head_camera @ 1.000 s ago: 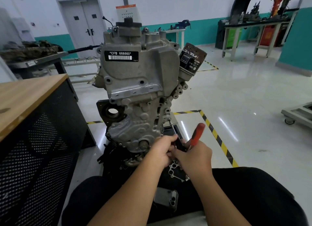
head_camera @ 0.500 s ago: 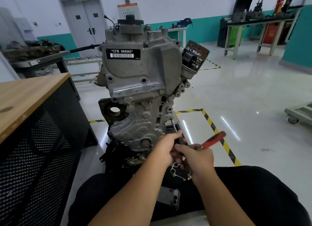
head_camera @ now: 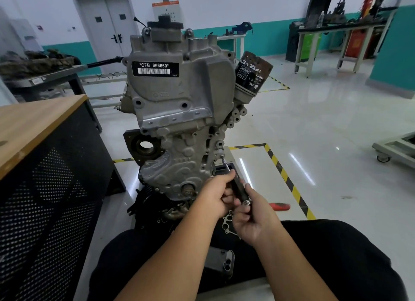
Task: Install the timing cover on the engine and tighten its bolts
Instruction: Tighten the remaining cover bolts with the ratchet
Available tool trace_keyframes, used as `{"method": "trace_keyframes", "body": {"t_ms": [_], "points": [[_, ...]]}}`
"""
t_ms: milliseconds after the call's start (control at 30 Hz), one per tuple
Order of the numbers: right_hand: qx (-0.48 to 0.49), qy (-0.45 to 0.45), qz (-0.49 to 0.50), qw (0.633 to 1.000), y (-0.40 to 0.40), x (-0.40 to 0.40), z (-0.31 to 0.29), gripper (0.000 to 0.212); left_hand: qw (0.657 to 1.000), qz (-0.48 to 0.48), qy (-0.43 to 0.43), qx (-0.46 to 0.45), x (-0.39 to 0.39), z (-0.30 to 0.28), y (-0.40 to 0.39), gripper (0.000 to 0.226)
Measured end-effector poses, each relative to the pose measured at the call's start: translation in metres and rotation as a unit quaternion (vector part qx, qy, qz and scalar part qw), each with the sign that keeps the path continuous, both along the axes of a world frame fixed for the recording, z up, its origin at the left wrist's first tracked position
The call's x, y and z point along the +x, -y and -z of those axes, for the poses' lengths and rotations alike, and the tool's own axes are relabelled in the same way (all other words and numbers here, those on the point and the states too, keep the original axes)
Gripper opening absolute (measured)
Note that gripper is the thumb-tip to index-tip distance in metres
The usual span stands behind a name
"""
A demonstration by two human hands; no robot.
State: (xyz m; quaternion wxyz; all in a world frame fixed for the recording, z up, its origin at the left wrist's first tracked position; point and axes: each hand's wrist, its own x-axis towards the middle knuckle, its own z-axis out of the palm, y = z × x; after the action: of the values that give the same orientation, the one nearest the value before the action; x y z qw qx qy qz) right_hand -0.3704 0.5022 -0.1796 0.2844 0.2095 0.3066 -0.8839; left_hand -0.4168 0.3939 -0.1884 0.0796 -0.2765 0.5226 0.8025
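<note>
The grey engine point(head_camera: 179, 112) stands upright in front of me, its silver timing cover point(head_camera: 177, 166) mounted on the lower front. A ratchet wrench point(head_camera: 239, 191) with a black extension reaches up to a bolt point(head_camera: 221, 153) at the cover's right edge. My left hand point(head_camera: 216, 196) grips the extension just below the bolt. My right hand point(head_camera: 251, 220) holds the ratchet at its head, and the red handle point(head_camera: 279, 206) sticks out to the right, blurred.
A wooden-topped cabinet point(head_camera: 40, 125) with perforated black sides stands at my left. A black oil filter point(head_camera: 252, 72) juts from the engine's upper right. A flat gasket point(head_camera: 229, 223) and a phone point(head_camera: 221, 260) lie on my lap. Yellow-black tape point(head_camera: 287, 179) marks the glossy floor.
The red ratchet handle has swung down from pointing upward to pointing right and low. My right hand turned with it. My left hand stayed on the extension.
</note>
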Motion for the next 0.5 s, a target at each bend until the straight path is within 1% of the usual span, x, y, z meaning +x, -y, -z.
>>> {"method": "trace_keyframes", "body": {"t_ms": [33, 67, 100, 133, 167, 200, 233, 267, 300, 333, 367, 400, 433, 467, 500], "points": [[0.077, -0.043, 0.004, 0.996, 0.0, 0.0, -0.001, 0.033, 1.0, -0.003, -0.002, -0.002, -0.001, 0.0, 0.0, 0.023], [0.22, -0.104, 0.012, 0.97, 0.0, -0.001, 0.002, 0.039, 1.0, -0.01, -0.005, -0.01, -0.002, 0.0, -0.001, 0.022], [0.369, -0.16, 0.031, 0.915, 0.001, -0.002, 0.004, 0.043, 1.0, -0.019, -0.01, -0.015, -0.002, -0.001, -0.002, 0.02], [0.465, -0.204, 0.047, 0.861, 0.003, -0.002, 0.003, 0.043, 0.999, -0.031, -0.014, -0.011, -0.003, -0.001, -0.003, 0.018], [0.502, -0.229, 0.05, 0.833, 0.006, 0.001, 0.002, 0.043, 0.999, -0.04, -0.014, -0.012, -0.003, 0.0, -0.002, 0.018], [0.493, -0.228, 0.055, 0.838, 0.01, 0.004, 0.001, 0.041, 0.999, -0.044, -0.012, -0.016, -0.003, 0.0, -0.001, 0.019], [0.424, -0.198, 0.048, 0.883, 0.011, 0.005, -0.001, 0.037, 0.999, -0.04, -0.008, -0.023, -0.004, 0.001, 0.0, 0.021], [0.321, -0.146, 0.038, 0.935, 0.009, 0.001, 0.001, 0.033, 0.999, -0.031, -0.001, -0.025, -0.004, 0.0, 0.002, 0.024], [0.155, -0.082, 0.014, 0.984, 0.007, 0.0, -0.001, 0.027, 1.0, -0.02, 0.007, -0.022, -0.005, 0.001, 0.005, 0.026], [0.014, -0.021, 0.009, 1.0, 0.006, 0.001, -0.005, 0.023, 1.0, -0.006, 0.014, -0.008, -0.005, 0.001, 0.006, 0.026], [-0.062, 0.016, 0.014, 0.998, 0.005, 0.001, -0.008, 0.02, 1.0, 0.012, 0.017, 0.002, -0.005, 0.0, 0.008, 0.025], [-0.072, 0.018, 0.013, 0.997, 0.006, 0.002, -0.009, 0.019, 0.999, 0.029, 0.019, 0.001, -0.005, -0.001, 0.009, 0.022], [-0.042, -0.006, 0.007, 0.999, 0.007, 0.003, -0.009, 0.018, 0.999, 0.043, 0.019, -0.016, -0.004, -0.002, 0.011, 0.021], [0.016, -0.03, 0.007, 0.999, 0.008, 0.002, -0.008, 0.018, 0.998, 0.05, 0.018, -0.037, -0.005, -0.001, 0.012, 0.021], [0.101, -0.065, 0.007, 0.993, 0.007, 0.003, -0.007, 0.021, 0.997, 0.054, 0.014, -0.053, -0.004, -0.001, 0.012, 0.02]]}}
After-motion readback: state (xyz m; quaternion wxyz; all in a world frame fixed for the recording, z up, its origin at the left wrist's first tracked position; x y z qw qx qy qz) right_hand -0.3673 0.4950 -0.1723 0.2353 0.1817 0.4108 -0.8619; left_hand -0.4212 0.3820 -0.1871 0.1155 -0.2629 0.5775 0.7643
